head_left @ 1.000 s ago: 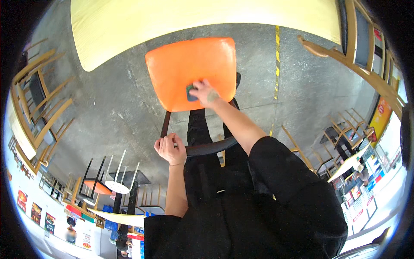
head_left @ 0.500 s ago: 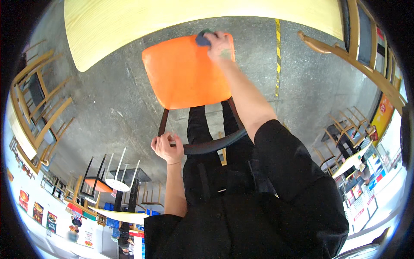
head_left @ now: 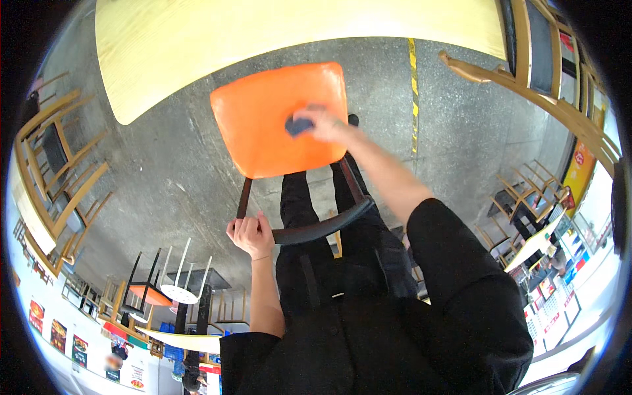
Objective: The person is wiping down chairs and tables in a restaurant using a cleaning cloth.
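Below me stands a chair with a smooth orange seat (head_left: 263, 141) and a curved dark backrest rail (head_left: 322, 227) on the side nearest my body. My left hand (head_left: 251, 235) is wrapped round the left end of that rail, where it meets the upright. Over the right half of the seat, my right hand (head_left: 322, 123) presses a dark blue-grey cloth (head_left: 298, 126) on the orange surface. The right hand is blurred by motion, and the cloth sticks out past its fingers on the left.
Past the seat, a pale yellow wood-grain table (head_left: 283, 29) spans the far side. Wooden chairs with dark pads stand at the left (head_left: 56, 148) and right (head_left: 543, 49). A yellow-black floor stripe (head_left: 414, 99) runs right of the seat. A round white stool (head_left: 180, 293) is at lower left.
My right hand with the cloth has moved from the seat's far right corner back toward me, to the seat's middle right. My left hand keeps its hold on the rail.
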Demonstrator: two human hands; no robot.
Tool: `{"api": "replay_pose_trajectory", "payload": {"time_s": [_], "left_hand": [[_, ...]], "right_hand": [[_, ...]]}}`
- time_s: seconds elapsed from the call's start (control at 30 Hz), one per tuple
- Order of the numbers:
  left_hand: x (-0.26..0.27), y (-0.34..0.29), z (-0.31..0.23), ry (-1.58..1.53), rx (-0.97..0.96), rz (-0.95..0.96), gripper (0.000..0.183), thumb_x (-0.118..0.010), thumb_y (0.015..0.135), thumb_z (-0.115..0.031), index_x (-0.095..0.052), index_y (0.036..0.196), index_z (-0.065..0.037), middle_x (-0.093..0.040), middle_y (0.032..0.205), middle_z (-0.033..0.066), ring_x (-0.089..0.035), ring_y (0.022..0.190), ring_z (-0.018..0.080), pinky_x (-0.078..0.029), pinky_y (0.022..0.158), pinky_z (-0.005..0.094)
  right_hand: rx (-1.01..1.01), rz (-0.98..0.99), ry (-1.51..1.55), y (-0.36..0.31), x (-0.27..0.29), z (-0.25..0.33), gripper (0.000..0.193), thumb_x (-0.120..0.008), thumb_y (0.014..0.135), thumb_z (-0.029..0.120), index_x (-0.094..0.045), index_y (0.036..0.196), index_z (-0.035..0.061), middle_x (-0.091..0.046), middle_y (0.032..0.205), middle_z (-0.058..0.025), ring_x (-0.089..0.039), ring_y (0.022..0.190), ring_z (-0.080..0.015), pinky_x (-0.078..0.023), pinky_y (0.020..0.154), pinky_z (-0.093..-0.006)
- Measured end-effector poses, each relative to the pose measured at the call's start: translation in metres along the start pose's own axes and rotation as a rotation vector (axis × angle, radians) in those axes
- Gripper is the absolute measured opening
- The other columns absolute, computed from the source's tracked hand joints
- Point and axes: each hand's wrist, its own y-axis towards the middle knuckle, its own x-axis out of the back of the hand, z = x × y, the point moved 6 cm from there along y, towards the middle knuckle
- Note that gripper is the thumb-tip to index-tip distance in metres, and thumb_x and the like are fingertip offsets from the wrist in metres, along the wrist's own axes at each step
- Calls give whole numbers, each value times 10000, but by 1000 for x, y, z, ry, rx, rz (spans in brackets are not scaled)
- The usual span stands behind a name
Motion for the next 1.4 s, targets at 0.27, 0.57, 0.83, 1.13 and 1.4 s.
{"api": "replay_pose_trajectory", "payload": {"time_s": [0.27, 0.57, 0.83, 1.13, 1.4], "left_hand": [[-3, 6, -6, 11, 68, 37, 342, -777, 874, -123, -527, 642, -141, -520, 617, 10, -558, 653, 257, -450, 899, 434], [6, 1, -4, 32, 69, 35, 352, -776, 842, -95, -495, 637, -147, -507, 614, 15, -556, 653, 260, -456, 902, 431], [7, 2, -5, 2, 41, 14, 366, -749, 840, -46, -479, 606, -125, -515, 601, 33, -569, 662, 270, -463, 912, 444], [5, 4, 0, -55, 53, -6, 306, -706, 792, -9, -491, 605, -121, -556, 624, 34, -580, 677, 277, -456, 902, 433], [11, 0, 9, -66, 59, 3, 235, -702, 807, -37, -561, 634, -111, -587, 642, 49, -578, 677, 281, -456, 925, 431]], "right_hand": [[-343, -470, -396, 25, 116, -48, 554, -761, 837, 69, -695, 1324, 325, -565, 1396, -100, -561, 1241, -414, -518, 1088, -517], [-27, 229, -290, -67, -81, -18, 207, -776, 779, 155, -748, 983, 170, -640, 1044, -106, -644, 1079, -330, -503, 952, -471], [-342, -262, 228, -9, 50, -19, 539, -877, 799, 174, -725, 1315, 146, -709, 1250, -127, -700, 1156, -305, -566, 1017, -419], [-250, -352, -567, 26, 93, -34, 578, -830, 817, 111, -692, 1349, 289, -599, 1415, -58, -569, 1262, -428, -533, 1072, -484], [-121, -22, -413, -68, -4, -50, 464, -798, 769, 78, -672, 1190, 228, -629, 1272, -94, -654, 1133, -391, -570, 976, -492]]}}
